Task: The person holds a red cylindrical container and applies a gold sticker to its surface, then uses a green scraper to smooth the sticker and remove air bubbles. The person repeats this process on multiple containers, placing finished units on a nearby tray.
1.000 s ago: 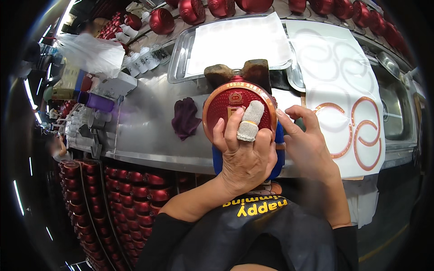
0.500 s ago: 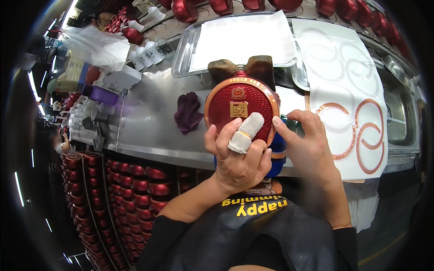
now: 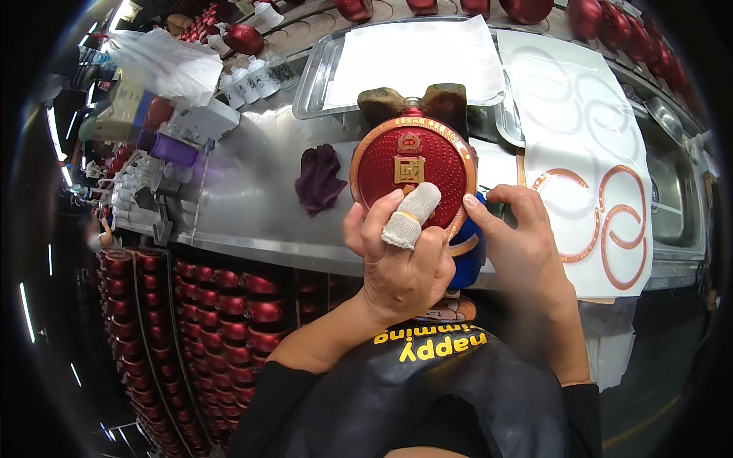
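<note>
A round, flat-faced red bottle point(image 3: 382, 164) with a dotted front and a gold square emblem leans with its neck in a dark, worn two-pronged rest point(image 3: 444, 103). Around its face runs an orange-gold ring strip point(image 3: 372, 137). My left hand point(image 3: 401, 267), a knitted cot point(image 3: 412, 216) on one finger, has its fingers curled against the lower part of the face. Its fingertips hide the bottom of the ring. The thumb of my right hand point(image 3: 523, 240) presses the ring's right edge; its other fingers bend beside the bottle. Something blue point(image 3: 469, 263) shows beneath the bottle.
To the right, a white sheet point(image 3: 569, 164) carries several orange ring strips point(image 3: 622, 172). White paper point(image 3: 412, 61) covers a metal tray behind the rest. A purple cloth point(image 3: 318, 179) lies on the steel bench at left. Red bottles point(image 3: 229, 305) stand stacked below the bench.
My left cot-covered finger has slid a little down and left relative to the bottle's emblem. The right thumb stays at the ring's edge. The whole view has shifted slightly.
</note>
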### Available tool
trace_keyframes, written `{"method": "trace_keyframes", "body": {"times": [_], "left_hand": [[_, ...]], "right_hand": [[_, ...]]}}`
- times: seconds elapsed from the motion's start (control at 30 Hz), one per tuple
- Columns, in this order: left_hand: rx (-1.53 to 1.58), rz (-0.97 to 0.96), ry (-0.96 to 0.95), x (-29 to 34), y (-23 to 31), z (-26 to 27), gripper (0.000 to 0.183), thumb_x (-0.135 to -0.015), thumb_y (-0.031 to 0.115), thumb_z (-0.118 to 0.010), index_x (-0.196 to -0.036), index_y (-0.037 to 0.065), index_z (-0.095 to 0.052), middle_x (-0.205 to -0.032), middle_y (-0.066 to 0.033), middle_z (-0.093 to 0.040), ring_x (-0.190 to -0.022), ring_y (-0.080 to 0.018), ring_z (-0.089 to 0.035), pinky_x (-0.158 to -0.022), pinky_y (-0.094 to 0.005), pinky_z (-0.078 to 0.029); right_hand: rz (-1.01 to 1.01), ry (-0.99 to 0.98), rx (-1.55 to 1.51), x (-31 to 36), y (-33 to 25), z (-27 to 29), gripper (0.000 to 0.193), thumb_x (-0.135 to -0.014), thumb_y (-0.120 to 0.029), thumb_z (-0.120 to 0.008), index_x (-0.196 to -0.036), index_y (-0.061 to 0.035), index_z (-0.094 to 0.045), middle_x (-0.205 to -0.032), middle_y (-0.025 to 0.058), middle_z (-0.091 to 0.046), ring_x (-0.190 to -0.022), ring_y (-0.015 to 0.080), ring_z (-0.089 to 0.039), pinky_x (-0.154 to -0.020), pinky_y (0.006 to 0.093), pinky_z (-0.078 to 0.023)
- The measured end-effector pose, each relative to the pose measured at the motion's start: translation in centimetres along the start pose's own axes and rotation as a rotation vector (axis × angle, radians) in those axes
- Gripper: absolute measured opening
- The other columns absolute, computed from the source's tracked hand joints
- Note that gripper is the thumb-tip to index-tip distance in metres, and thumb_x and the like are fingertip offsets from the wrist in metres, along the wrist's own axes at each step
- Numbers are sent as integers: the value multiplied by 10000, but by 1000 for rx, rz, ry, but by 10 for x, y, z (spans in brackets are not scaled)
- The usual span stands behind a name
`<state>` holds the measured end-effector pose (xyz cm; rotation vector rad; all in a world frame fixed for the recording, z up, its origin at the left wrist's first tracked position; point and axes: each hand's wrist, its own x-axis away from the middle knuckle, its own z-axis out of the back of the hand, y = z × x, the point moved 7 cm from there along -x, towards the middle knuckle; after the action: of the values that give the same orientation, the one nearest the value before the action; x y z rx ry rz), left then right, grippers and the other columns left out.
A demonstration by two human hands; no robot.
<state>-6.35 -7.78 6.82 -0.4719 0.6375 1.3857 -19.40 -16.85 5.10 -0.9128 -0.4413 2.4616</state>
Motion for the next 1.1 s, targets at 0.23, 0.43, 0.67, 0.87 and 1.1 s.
{"method": "trace_keyframes", "body": {"times": [0.23, 0.43, 0.67, 0.87, 1.1], "left_hand": [[-58, -21, 49, 18, -10, 2, 183, -760, 130, -715, -875, 146, -574, -1234, -187, -616, -1274, -401, -489, -1175, -588, -182], [2, 51, 57, 29, -12, 2, 333, -761, 189, -771, -1023, 156, -569, -1286, -190, -555, -1300, -403, -455, -1145, -606, -202], [-64, 103, 4, 28, -20, 1, 243, -775, 135, -732, -970, 145, -588, -1220, -215, -594, -1287, -420, -459, -1135, -602, -212], [-125, 74, 102, 38, -35, 18, 155, -792, 101, -693, -909, 137, -599, -1198, -200, -619, -1260, -407, -497, -1147, -584, -227], [119, 277, 203, 46, -77, 14, 183, -912, 213, -727, -927, 100, -584, -1241, -210, -604, -1234, -366, -501, -1109, -515, -255]], "right_hand": [[35, -6, 67, 3, -6, 2, 644, -763, 42, -667, -1378, -148, -659, -1204, 123, -575, -1105, 311, -579, -905, 451, -471], [58, -43, 94, 8, -19, -5, 635, -773, 22, -669, -1385, -149, -652, -1218, 130, -566, -1116, 323, -575, -907, 453, -467], [52, -116, 97, 16, -30, -15, 670, -766, 27, -668, -1408, -163, -635, -1203, 130, -555, -1116, 326, -568, -912, 452, -456], [1, -49, 87, 12, -23, -7, 746, -759, 61, -649, -1464, -180, -592, -1186, 129, -551, -1085, 321, -565, -902, 442, -457], [33, -148, 217, 15, -41, -21, 734, -784, 54, -645, -1474, -187, -586, -1164, 120, -540, -1084, 293, -563, -887, 451, -436]]}}
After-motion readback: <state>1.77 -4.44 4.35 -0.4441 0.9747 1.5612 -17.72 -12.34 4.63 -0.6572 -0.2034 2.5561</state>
